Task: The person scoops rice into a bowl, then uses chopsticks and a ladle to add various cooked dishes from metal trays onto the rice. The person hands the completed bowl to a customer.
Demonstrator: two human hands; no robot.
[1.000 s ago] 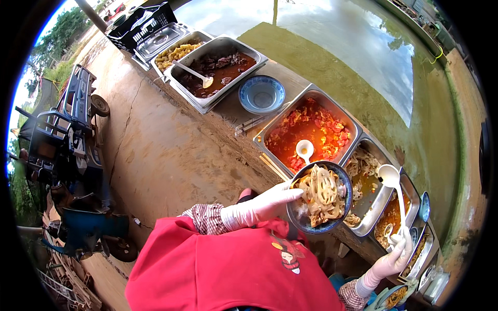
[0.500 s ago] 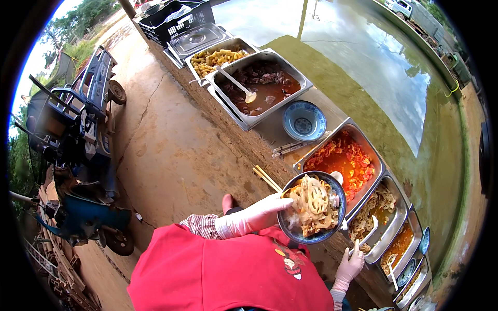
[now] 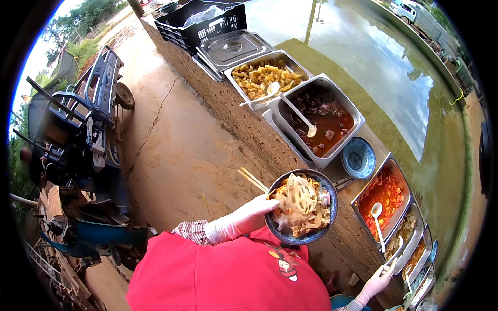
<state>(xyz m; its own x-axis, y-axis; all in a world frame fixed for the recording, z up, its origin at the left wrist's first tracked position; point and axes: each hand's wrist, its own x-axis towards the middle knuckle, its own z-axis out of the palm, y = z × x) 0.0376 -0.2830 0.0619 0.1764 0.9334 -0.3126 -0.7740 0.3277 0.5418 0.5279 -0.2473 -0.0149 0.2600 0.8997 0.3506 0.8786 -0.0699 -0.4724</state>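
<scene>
My left hand [image 3: 248,215], in a pale thin glove, is closed round the side of a blue-patterned bowl [image 3: 298,240]. Sliced lotus root [image 3: 302,199] is heaped in it, with noodles or shreds and some rice around it. A pair of chopsticks [image 3: 252,179] sticks out over the bowl's left rim. Farther right, my gloved right hand [image 3: 377,284] pinches the handle of a white spoon [image 3: 396,252], whose head rests in the tray of pale cooked food [image 3: 404,234]. Beside that stands a steel tray of red tomato-like food [image 3: 386,189] with another white spoon [image 3: 378,220] in it.
Along the low wall [image 3: 223,116] stand a tray of dark meat [image 3: 324,116], a tray of yellow pieces [image 3: 264,78], an empty blue bowl [image 3: 358,157], a steel lid [image 3: 234,46] and a black crate [image 3: 202,26]. A three-wheeled vehicle [image 3: 93,98] is parked left; greenish water lies beyond the wall.
The view has shifted, so the trays sit farther right in it. The bowl stays in my left hand, in front of my body. My right hand remains at the spoon in the pale-food tray.
</scene>
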